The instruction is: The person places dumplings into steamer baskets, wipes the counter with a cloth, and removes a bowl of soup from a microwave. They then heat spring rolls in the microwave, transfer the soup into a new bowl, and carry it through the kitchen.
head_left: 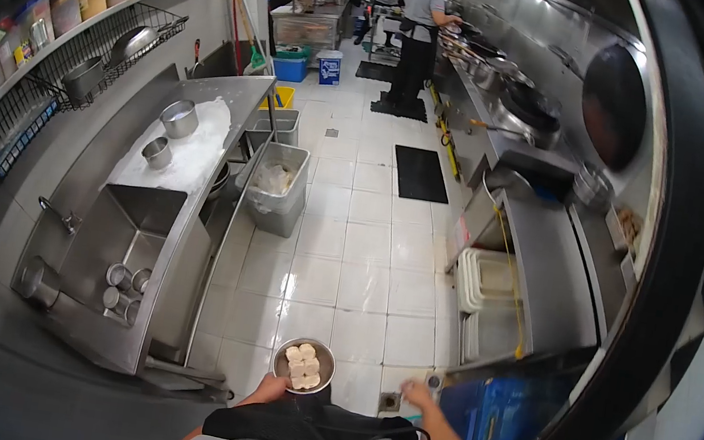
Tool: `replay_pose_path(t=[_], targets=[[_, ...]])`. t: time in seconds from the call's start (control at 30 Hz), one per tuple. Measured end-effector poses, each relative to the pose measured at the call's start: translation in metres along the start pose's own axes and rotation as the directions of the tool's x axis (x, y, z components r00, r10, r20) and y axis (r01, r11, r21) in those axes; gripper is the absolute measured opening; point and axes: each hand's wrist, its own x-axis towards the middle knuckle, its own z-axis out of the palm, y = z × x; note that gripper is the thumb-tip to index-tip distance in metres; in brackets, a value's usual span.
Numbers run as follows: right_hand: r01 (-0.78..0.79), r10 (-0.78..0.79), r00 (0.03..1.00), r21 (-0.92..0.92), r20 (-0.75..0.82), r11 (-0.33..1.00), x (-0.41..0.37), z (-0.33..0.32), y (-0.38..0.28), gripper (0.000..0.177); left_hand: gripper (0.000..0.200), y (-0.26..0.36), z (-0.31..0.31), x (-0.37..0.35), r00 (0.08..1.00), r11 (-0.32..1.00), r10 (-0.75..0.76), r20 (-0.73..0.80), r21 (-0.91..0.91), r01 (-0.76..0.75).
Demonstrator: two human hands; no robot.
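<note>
A round metal bowl [279, 374] is in front of my body, with my left hand [270, 388] closed on its left rim. Inside it lie several pale beige, block-like pieces [302, 364], grouped in the middle; I cannot make out what they are. My right hand [415, 393] hangs off to the right above the tiled floor, apart from the bowl. It is small and blurred, so its fingers are not clear, and I see nothing in it.
A steel sink [85, 259] with metal pots and a counter bearing two pots [179, 118] line the left. A grey bin [277, 209] stands beside it. Stoves with woks [525, 109] run along the right, where a person [419, 31] works. Blue crates [486, 419] sit near my right.
</note>
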Motion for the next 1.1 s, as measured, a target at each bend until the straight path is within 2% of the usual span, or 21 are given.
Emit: replay_pose_path(t=[0.03,0.07,0.1,0.13,0.17,0.23,0.33,0.47,0.5,0.53,0.6,0.63,0.7,0.73,0.77,0.8,0.83,0.9,0.93,1.0,1.1], targets=[[-0.226,0.230,0.970,-0.048,0.084,0.973,-0.007,0.040,0.053,0.043,0.038,-0.006,0.005,0.002,0.964,0.946,0.255,0.073,0.187,-0.264],[-0.137,0.147,0.989,-0.200,0.033,0.970,0.036,0.010,0.043,0.040,0.038,0.051,-0.013,0.074,0.956,0.945,0.285,0.070,0.148,-0.292],[-0.220,0.232,0.970,-0.139,0.076,0.965,0.022,0.011,0.060,0.040,0.037,0.096,-0.015,0.070,0.999,0.989,0.041,-0.028,-0.142,-0.044],[-0.383,0.379,0.915,0.001,0.137,0.924,0.011,0.008,0.072,0.040,0.036,0.127,-0.019,0.069,0.970,0.882,-0.240,-0.041,-0.426,0.200],[-0.532,0.506,0.842,0.133,0.185,0.836,-0.001,0.002,0.081,0.040,0.037,0.133,-0.026,0.089,0.964,0.874,-0.265,0.019,-0.417,0.248],[-0.722,0.674,0.691,0.301,0.261,0.623,-0.017,-0.013,0.094,0.039,0.038,0.142,-0.031,0.132,0.977,0.865,-0.201,0.072,-0.454,0.212],[-0.830,0.783,0.528,0.395,0.328,0.394,-0.020,-0.037,0.106,0.039,0.039,0.177,-0.035,0.191,0.985,0.859,-0.149,0.083,-0.482,0.170],[-0.867,0.818,0.445,0.404,0.364,0.292,0.028,-0.068,0.112,0.039,0.038,0.229,-0.037,0.269,0.997,0.861,-0.045,0.066,-0.503,0.072],[-0.857,0.805,0.472,0.403,0.359,0.323,0.056,-0.085,0.111,0.039,0.038,0.242,-0.039,0.286,0.990,0.855,-0.122,0.066,-0.500,0.139],[-0.839,0.784,0.510,0.406,0.353,0.363,0.094,-0.102,0.107,0.039,0.038,0.260,-0.042,0.304,0.992,0.856,-0.118,0.049,-0.501,0.126],[-0.887,0.604,0.461,0.322,0.650,0.331,0.204,-0.118,0.163,0.037,0.036,0.290,-0.045,0.327,0.974,0.834,-0.225,0.035,-0.509,0.211],[-0.901,0.485,0.415,0.273,0.769,0.339,0.255,-0.127,0.186,0.036,0.036,0.304,-0.048,0.337,0.974,0.833,-0.228,0.009,-0.515,0.200],[-0.704,0.589,0.699,0.534,0.406,0.469,0.334,-0.189,0.101,0.029,0.036,0.335,-0.057,0.353,0.984,0.822,-0.174,-0.041,-0.556,0.122],[-0.620,0.555,0.784,0.292,0.279,0.728,0.386,-0.216,0.058,0.027,0.036,0.348,-0.062,0.364,0.987,0.813,-0.147,-0.061,-0.576,0.085],[-0.480,0.474,0.864,-0.005,0.172,0.877,0.432,-0.244,0.022,0.026,0.034,0.358,-0.067,0.376,0.980,0.795,-0.169,-0.103,-0.602,0.074],[-0.077,0.144,0.971,-0.320,0.191,0.944,0.481,-0.271,-0.001,0.028,0.034,0.365,-0.074,0.388,0.978,0.790,-0.174,-0.110,-0.609,0.072],[-0.317,0.315,0.948,0.175,0.037,0.932,0.510,-0.295,-0.055,0.024,0.034,0.372,-0.082,0.402,0.971,0.771,-0.207,-0.117,-0.630,0.089],[-0.247,0.293,0.955,0.414,-0.050,0.876,0.556,-0.343,-0.163,0.019,0.034,0.385,-0.096,0.431,0.964,0.742,-0.233,-0.126,-0.665,0.092],[-0.239,0.284,0.957,0.403,-0.053,0.884,0.581,-0.358,-0.194,0.019,0.035,0.388,-0.104,0.446,0.965,0.744,-0.218,-0.147,-0.665,0.067],[-0.054,0.105,0.990,0.427,-0.097,0.903,0.630,-0.380,-0.235,0.020,0.035,0.410,-0.123,0.476,0.965,0.740,-0.201,-0.166,-0.672,0.038],[-0.102,0.121,0.993,0.499,-0.006,0.860,0.671,-0.383,-0.245,0.018,0.037,0.447,-0.150,0.516,0.945,0.751,-0.294,-0.144,-0.646,0.136]])
